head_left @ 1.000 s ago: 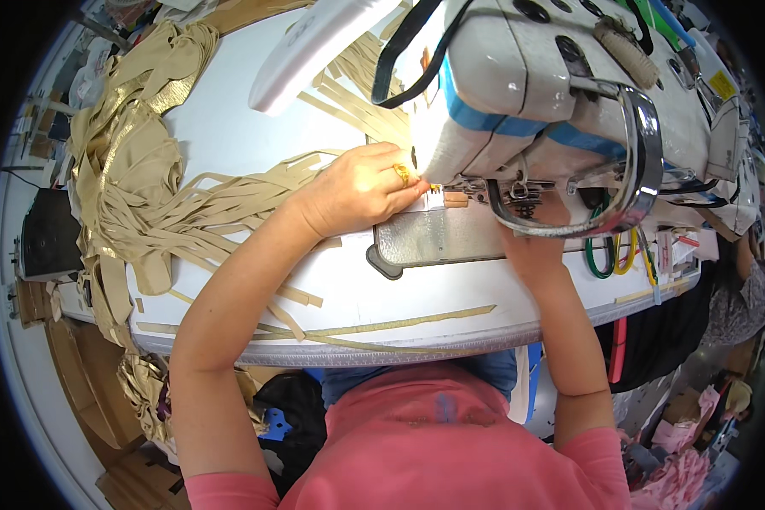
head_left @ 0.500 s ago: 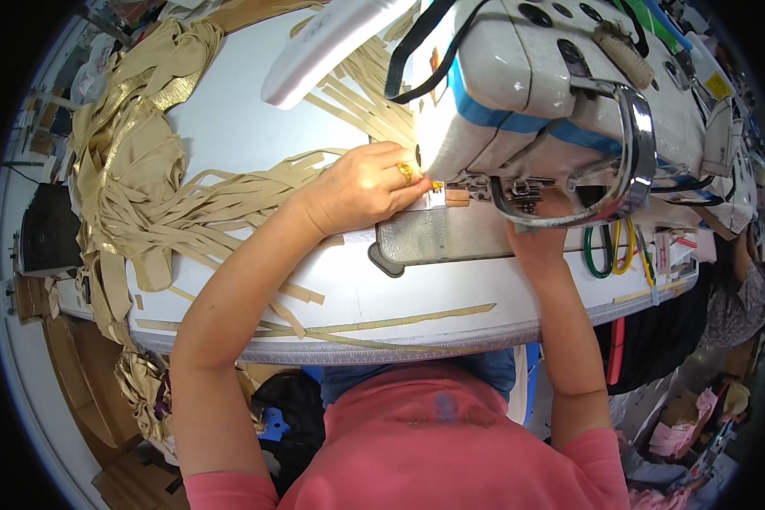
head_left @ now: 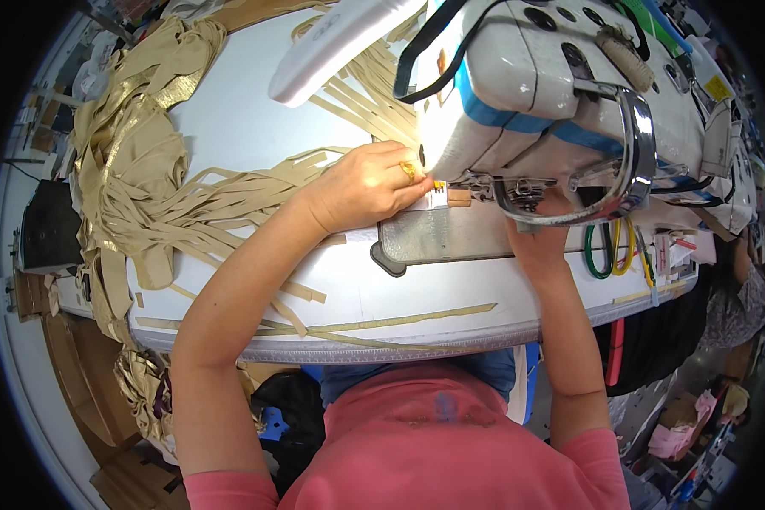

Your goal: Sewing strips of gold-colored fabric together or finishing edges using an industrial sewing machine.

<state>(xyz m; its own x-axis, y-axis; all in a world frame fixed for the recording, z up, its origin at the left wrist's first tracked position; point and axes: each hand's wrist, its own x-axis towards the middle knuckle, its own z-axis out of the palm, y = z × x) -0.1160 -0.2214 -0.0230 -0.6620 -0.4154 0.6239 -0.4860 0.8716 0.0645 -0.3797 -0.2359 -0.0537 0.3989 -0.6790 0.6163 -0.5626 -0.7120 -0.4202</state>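
A white industrial sewing machine [head_left: 506,81] with blue tape stands over the table. My left hand [head_left: 367,187], with a gold ring, is at the left side of its head, thumb and fingers pinched together. What lies between those fingertips is hidden. Just right of them, a short tan fabric strip [head_left: 459,198] lies flat beside the presser foot mechanism [head_left: 523,194]. My right hand [head_left: 537,238] reaches in from the front right, beneath the chrome guard [head_left: 637,161]. Its fingers are covered by the guard and the machine parts, so its grip does not show.
Long tan strips [head_left: 221,191] and gold-tan fabric [head_left: 144,144] heap on the left of the white table [head_left: 374,293]. Thin strips [head_left: 399,320] lie along the front edge. Green-handled [head_left: 599,255] and yellow-handled scissors [head_left: 625,246] rest at right. Another person's patterned sleeve [head_left: 735,306] shows far right.
The view has shifted very slightly. Both hands and the tan strip hold the same places at the machine.
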